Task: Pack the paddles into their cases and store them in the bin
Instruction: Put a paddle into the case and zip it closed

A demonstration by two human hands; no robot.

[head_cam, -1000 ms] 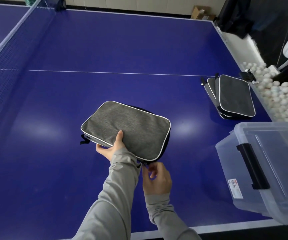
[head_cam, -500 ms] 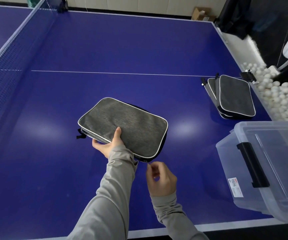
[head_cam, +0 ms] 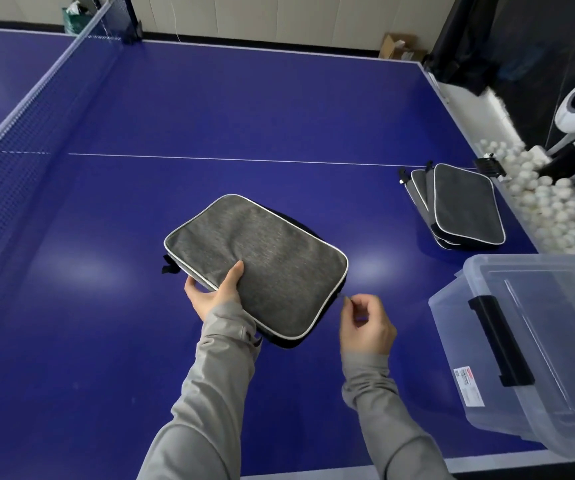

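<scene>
- Grey heathered fabric with pale piping covered the flat, rounded-rectangle paddle case (head_cam: 256,263), which lay at the middle of the blue table-tennis table (head_cam: 244,109) and serves as the landmark here.
- The left hand (head_cam: 211,291) gripped the case's near-left edge, thumb on top and fingers curled underneath.
- The right hand (head_cam: 365,325) was just off the case's near-right edge, thumb and forefinger pinched on the small zipper pull (head_cam: 342,296), the other fingers loosely curled.
- The step in hand looked like zipping the case closed. To do it well, I would judge that the left hand should hold the case flat and taut while the right draws the pull steadily along the seam, slowing at the rounded corner, where fabric could snag.
- How much of the zipper was already closed could not be told.
- Well to the right of the case and farther away, a stack of similar grey cases (head_cam: 459,206) lay near the table's edge.
- To the right of the case and nearer the person, the clear plastic bin with a black latch (head_cam: 521,341) sat over the table's corner.
- Bare table lay between the case and the bin, giving an open path for carrying it across.
- Far left of the case ran the net (head_cam: 37,109); beyond the stack, loose white balls (head_cam: 549,209) crowded the edge.
</scene>
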